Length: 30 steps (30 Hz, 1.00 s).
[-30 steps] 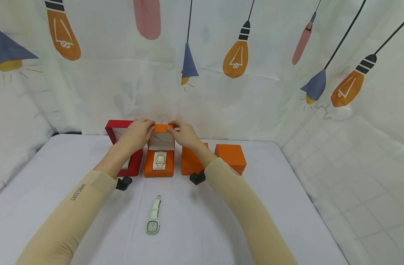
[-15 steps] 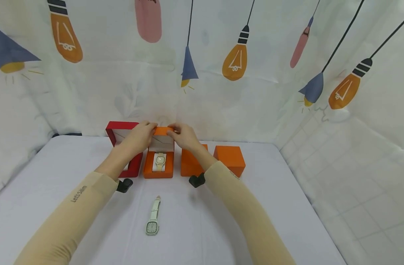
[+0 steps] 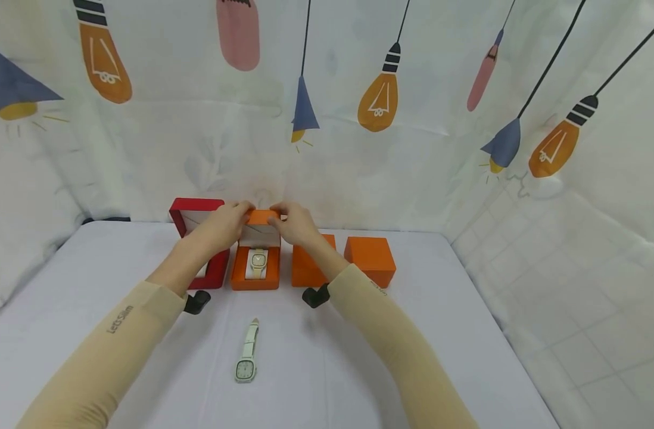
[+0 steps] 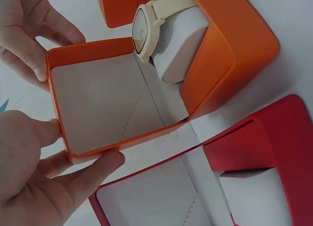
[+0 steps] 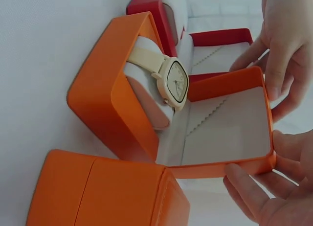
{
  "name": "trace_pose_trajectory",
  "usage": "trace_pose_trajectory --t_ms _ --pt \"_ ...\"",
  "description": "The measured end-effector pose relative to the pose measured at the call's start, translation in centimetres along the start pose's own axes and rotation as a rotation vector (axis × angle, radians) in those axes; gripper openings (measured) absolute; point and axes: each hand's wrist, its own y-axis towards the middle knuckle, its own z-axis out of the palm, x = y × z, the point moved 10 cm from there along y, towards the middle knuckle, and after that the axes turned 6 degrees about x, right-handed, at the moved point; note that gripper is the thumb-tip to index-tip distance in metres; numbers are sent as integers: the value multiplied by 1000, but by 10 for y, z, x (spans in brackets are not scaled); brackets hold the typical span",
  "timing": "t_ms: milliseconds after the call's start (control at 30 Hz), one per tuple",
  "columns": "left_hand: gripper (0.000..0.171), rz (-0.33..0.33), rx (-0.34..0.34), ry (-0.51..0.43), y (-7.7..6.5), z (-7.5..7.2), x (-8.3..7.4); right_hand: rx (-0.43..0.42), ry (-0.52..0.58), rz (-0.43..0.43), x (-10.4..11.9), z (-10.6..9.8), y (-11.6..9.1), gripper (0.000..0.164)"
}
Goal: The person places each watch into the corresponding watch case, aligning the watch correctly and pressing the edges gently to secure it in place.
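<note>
An orange watch box (image 3: 274,273) stands raised-lidded at the back of the table. Inside it a cream watch (image 3: 258,261) is wrapped around a white cushion (image 4: 183,45). My left hand (image 3: 222,226) holds the left corner of the lid (image 3: 262,217), thumb and fingers on either side of its rim. At the opposite corner, my right hand (image 3: 299,226) grips the lid likewise, as the right wrist view shows. A pale green watch (image 3: 245,369) lies flat on the table, nearer me, its strap pointing away.
To the left, touching or very near, stands a red box (image 3: 217,271) with raised lid and a white cushion (image 4: 259,196). Right of the hands are two closed orange boxes, one (image 3: 308,265) partly behind my forearm, the other (image 3: 370,259) further right. A printed curtain hangs behind.
The lid has tilted slightly forward and down, with both hands moving along on it. Less of its pale lining shows in the head view. The watches stay put.
</note>
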Motion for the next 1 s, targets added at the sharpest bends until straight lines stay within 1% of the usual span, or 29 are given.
trace_pose_trajectory --t_ms 200,367,600,800,1000 --pt "41 29 -17 -12 -3 -1 1 -20 -31 -11 3 1 -3 37" --pt "38 52 -36 -34 -5 -2 1 -26 -4 -17 4 1 -7 36" --pt "40 57 -27 -61 -8 -1 2 -26 14 -13 4 2 -12 36" --pt "42 69 -24 -58 -11 -1 2 -38 37 -6 2 3 -15 35" --pt "41 77 -30 -58 -16 0 1 -41 70 -23 4 4 -19 34"
